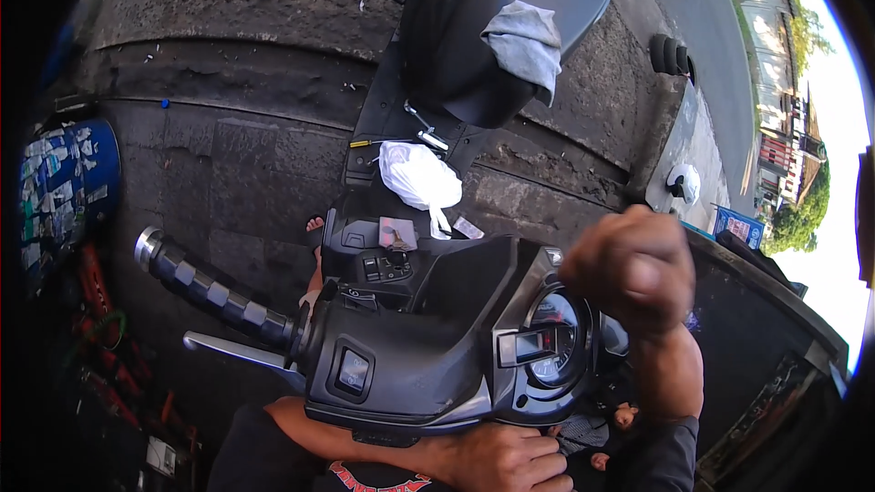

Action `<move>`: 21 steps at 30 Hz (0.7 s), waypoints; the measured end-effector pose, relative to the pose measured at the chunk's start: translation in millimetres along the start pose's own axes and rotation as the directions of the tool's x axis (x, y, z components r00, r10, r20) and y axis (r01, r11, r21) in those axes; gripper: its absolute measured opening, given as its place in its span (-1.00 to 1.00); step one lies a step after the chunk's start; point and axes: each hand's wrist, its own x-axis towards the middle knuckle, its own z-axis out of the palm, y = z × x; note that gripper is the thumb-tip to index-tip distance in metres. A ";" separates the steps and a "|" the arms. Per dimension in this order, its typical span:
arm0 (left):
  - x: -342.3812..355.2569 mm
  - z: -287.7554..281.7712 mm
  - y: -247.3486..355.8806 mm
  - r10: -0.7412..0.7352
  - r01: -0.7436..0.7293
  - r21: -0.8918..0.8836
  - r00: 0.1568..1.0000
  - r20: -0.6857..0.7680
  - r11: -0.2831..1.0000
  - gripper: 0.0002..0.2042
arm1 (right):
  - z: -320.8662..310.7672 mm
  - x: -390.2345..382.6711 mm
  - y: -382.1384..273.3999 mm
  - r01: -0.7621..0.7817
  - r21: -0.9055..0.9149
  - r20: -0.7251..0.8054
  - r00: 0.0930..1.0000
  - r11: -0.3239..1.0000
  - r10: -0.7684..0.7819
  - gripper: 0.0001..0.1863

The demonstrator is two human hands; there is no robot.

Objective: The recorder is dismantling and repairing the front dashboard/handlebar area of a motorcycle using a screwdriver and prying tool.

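Observation:
I look down on a black scooter's handlebar cover (pixel 410 355) with its round speedometer (pixel 556 337). My right hand (pixel 638 269) is a closed fist raised over the right end of the handlebar; nothing shows in it. My left hand (pixel 506 460) lies below the dashboard's near edge with its fingers curled, the forearm coming in from the lower left. Whether it holds anything is hidden. The ribbed left grip (pixel 214 296) and silver brake lever (pixel 232 351) stick out to the left, untouched.
A white plastic bag (pixel 419 178) hangs in the footwell. A grey cloth (pixel 524 46) lies on the black seat (pixel 474 55). A blue sticker-covered barrel (pixel 68 187) stands left, a white helmet (pixel 684 184) right. Dark paving stones (pixel 228 164) lie around.

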 end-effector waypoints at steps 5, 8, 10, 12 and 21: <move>-2.4 -2.3 1.6 -0.034 0.033 -0.025 0.999 -0.041 0.999 -0.66 | 2.0 16.8 11.8 -0.004 0.211 0.012 1.000 0.977 0.002 -0.55; -3.3 -5.7 -2.1 -0.057 0.054 -0.068 0.997 -0.052 0.996 -0.66 | -4.1 22.6 -3.4 0.026 0.311 0.012 0.999 0.950 -0.032 -0.55; -1.1 -7.6 -0.4 -0.051 0.048 -0.075 0.998 -0.040 0.996 -0.65 | -5.0 26.7 -20.1 0.071 0.354 0.020 0.996 0.933 -0.084 -0.56; 0.2 -5.2 -0.4 -0.042 0.035 -0.079 0.995 -0.091 0.996 -0.65 | -2.4 33.4 -19.5 0.035 0.418 0.050 0.997 0.908 -0.061 -0.57; -6.2 -6.1 -3.3 -0.085 0.089 -0.093 0.995 0.047 0.992 -0.66 | -3.1 -10.7 -25.8 0.164 0.312 -0.043 0.986 0.936 -0.158 -0.61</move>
